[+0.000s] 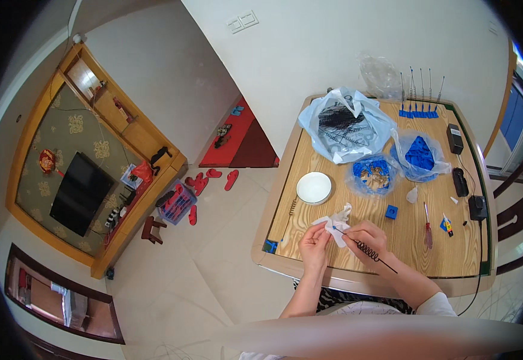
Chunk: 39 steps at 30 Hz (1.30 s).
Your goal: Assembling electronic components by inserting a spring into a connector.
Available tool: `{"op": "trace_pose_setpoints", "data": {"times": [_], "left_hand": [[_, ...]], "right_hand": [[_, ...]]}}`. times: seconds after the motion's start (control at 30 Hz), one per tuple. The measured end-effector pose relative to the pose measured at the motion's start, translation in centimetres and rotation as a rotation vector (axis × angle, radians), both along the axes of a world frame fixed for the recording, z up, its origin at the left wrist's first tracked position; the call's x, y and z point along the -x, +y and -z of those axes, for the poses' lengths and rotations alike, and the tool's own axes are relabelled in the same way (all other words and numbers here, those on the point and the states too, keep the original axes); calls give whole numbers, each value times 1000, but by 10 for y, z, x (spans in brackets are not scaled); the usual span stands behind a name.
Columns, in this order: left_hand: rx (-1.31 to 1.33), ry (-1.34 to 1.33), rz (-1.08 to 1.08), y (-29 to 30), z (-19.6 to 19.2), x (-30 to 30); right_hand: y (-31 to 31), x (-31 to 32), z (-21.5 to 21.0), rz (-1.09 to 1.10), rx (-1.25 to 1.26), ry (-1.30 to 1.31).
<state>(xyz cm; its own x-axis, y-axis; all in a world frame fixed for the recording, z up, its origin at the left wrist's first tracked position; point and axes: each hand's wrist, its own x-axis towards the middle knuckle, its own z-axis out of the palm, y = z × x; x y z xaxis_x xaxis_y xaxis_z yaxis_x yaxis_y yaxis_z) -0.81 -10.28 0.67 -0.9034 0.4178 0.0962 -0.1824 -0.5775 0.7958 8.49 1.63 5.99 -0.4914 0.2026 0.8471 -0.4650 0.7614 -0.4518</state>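
Near the table's front edge, my left hand (pixel 314 247) pinches a crumpled white tissue (pixel 341 235). My right hand (pixel 366 239) is closed around a black coiled spring (pixel 368 251) with long straight ends. One end points down to the right, while the other reaches the tissue, where a small blue tip shows between my hands. Just beyond them stands a white bowl (pixel 314 188). A blue square block (pixel 392 212) with a hole lies to the right of my hands. Farther right are a screwdriver (pixel 428 228) and a small yellow-and-white tube (pixel 448 225).
Behind the bowl, a pale blue bag (pixel 313 129) holds many black springs. Clear bags with blue parts (pixel 419 153) and with blue and tan pieces (pixel 374 177) sit beside it. Several springs stand upright in a blue rack (pixel 418 113) at the back. Black adapters (pixel 477 208) and cables line the right edge.
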Motion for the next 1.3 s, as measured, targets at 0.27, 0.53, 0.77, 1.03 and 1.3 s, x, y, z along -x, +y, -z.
{"op": "trace_pose_setpoints", "data": {"times": [0.27,0.53,0.77,1.03,1.3], "left_hand": [[-10,23,1,3,0,0],[-146,-420,18,-11,51,41],[-118,-355,206,-17,89,44],[-160,-371,190,-5,63,18],[136,-185,-42,-4,71,9]], "right_hand": [[1,-2,-4,-2,-16,-28],[7,-7,7,-56,407,-143],[7,7,32,2,459,-245],[0,22,59,21,465,-312],[-7,23,60,19,411,-285]]}}
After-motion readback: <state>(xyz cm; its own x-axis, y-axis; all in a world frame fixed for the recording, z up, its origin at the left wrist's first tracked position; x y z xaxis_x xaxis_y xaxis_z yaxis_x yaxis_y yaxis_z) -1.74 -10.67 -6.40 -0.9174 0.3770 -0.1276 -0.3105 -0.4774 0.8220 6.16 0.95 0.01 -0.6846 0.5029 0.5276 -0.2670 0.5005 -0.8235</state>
